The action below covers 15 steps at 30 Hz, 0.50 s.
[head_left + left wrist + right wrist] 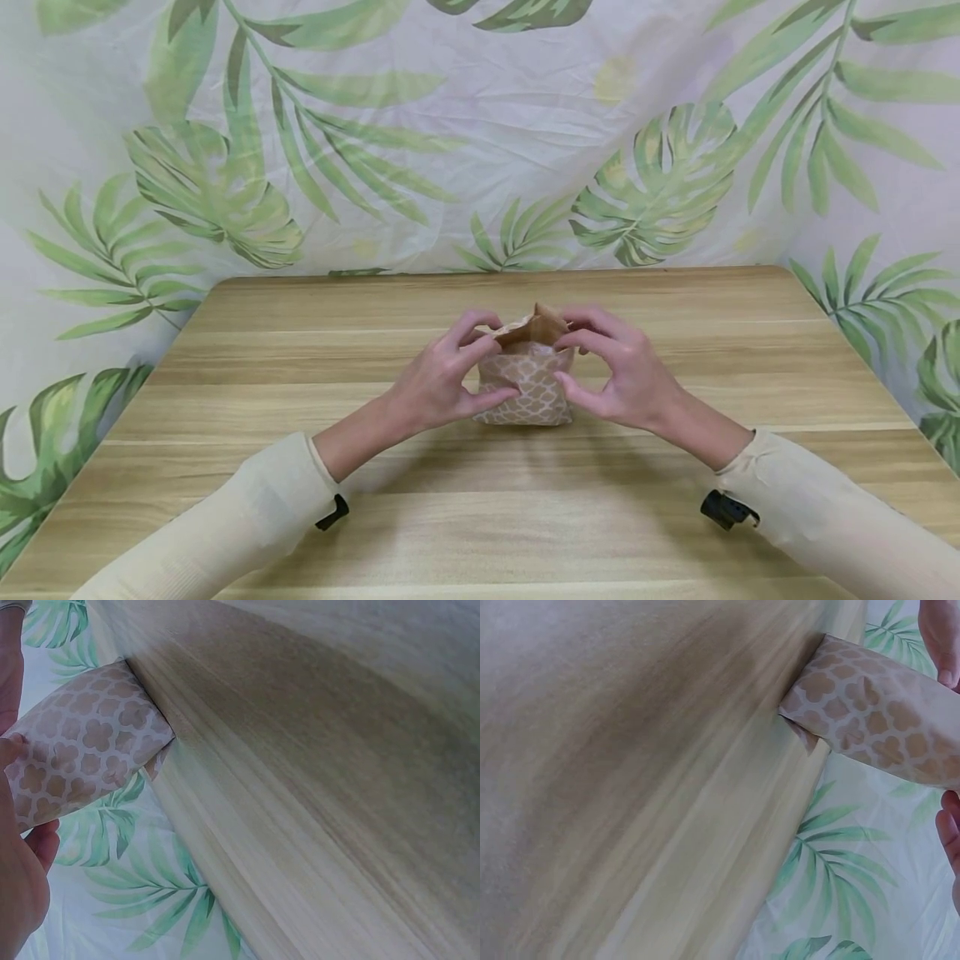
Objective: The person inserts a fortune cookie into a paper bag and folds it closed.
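A small brown paper bag (525, 387) with a white lattice pattern stands upright on the wooden table, its mouth partly spread. At its left side, my left hand (453, 371) grips the bag, fingers curled at the top edge and thumb across the front. My right hand (622, 367) holds the opposite side, fingertips at the rim and thumb against the front. A plain brown flap of paper rises at the back of the mouth. Both wrist views show the patterned front of the bag (90, 739) with its base on the table. The bag's contents are hidden.
The light wood-grain table (480, 533) spreads out on all sides of the bag. Behind its far edge hangs a white cloth (510, 108) printed with green leaves, which also continues along the left and right sides.
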Each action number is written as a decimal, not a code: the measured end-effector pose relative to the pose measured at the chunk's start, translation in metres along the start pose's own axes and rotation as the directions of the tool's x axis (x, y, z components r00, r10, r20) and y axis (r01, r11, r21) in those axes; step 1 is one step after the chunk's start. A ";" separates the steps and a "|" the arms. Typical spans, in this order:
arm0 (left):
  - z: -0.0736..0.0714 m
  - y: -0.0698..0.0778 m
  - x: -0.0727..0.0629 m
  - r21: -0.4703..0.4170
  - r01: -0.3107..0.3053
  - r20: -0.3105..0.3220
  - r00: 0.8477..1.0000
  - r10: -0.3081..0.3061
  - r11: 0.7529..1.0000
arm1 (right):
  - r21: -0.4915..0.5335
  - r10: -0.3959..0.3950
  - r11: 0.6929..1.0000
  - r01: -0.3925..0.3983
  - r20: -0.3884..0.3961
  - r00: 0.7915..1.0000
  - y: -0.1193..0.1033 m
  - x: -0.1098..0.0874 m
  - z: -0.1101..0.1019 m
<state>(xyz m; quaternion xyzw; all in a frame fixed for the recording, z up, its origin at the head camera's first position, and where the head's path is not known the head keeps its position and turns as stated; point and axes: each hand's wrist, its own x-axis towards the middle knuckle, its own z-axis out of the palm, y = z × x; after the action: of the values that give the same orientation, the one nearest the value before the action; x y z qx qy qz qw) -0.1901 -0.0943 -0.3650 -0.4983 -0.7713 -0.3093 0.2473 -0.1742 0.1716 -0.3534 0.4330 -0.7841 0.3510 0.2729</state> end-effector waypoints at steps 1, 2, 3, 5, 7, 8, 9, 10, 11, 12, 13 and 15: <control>0.000 0.000 0.000 0.002 -0.002 -0.001 1.000 0.002 1.000 | -0.003 0.003 1.000 -0.003 0.007 1.000 0.000 -0.001 0.000; -0.001 0.000 0.000 0.006 -0.004 -0.001 1.000 0.004 1.000 | -0.006 0.005 1.000 -0.005 0.012 1.000 0.000 -0.001 0.000; -0.001 0.000 0.000 0.011 -0.005 -0.002 1.000 0.005 1.000 | -0.008 0.004 1.000 -0.004 0.014 1.000 0.001 -0.002 0.001; -0.001 0.000 0.000 0.023 -0.007 -0.005 1.000 0.007 1.000 | -0.007 -0.001 1.000 0.001 0.008 1.000 0.001 -0.002 0.001; -0.001 0.000 0.001 0.029 -0.013 -0.011 1.000 0.013 0.999 | 0.000 -0.005 1.000 0.005 0.000 1.000 0.002 -0.001 0.001; 0.000 -0.001 0.001 0.032 -0.017 -0.015 1.000 0.017 0.999 | 0.001 -0.006 1.000 0.006 -0.003 1.000 0.002 -0.001 0.001; 0.000 -0.001 0.001 0.031 -0.021 -0.020 1.000 0.021 0.999 | 0.005 -0.007 1.000 0.007 -0.004 1.000 0.002 0.000 0.001; 0.000 -0.001 0.001 0.028 -0.025 -0.026 0.999 0.026 0.999 | 0.008 -0.006 1.000 0.006 -0.004 1.000 0.001 0.000 0.001; 0.001 -0.001 0.002 0.023 -0.029 -0.034 0.999 0.030 0.999 | 0.011 -0.002 1.000 0.002 -0.002 1.000 0.001 0.000 0.001; 0.001 0.000 0.003 0.017 -0.035 -0.042 0.998 0.036 0.999 | 0.016 0.004 1.000 -0.004 -0.002 1.000 0.000 0.001 0.001; 0.002 -0.001 0.004 0.008 -0.038 -0.050 0.998 0.038 0.999 | 0.021 0.011 1.000 -0.011 -0.004 1.000 0.000 0.001 0.001; 0.002 0.000 0.006 -0.034 -0.037 -0.068 0.997 0.035 0.999 | 0.040 0.029 0.999 -0.029 -0.007 1.000 0.000 0.001 0.002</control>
<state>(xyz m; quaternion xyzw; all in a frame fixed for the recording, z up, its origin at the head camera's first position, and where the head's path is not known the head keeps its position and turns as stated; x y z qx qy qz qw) -0.1923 -0.0886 -0.3621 -0.5058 -0.7477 -0.3351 0.2699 -0.1747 0.1694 -0.3538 0.4257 -0.7822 0.3719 0.2621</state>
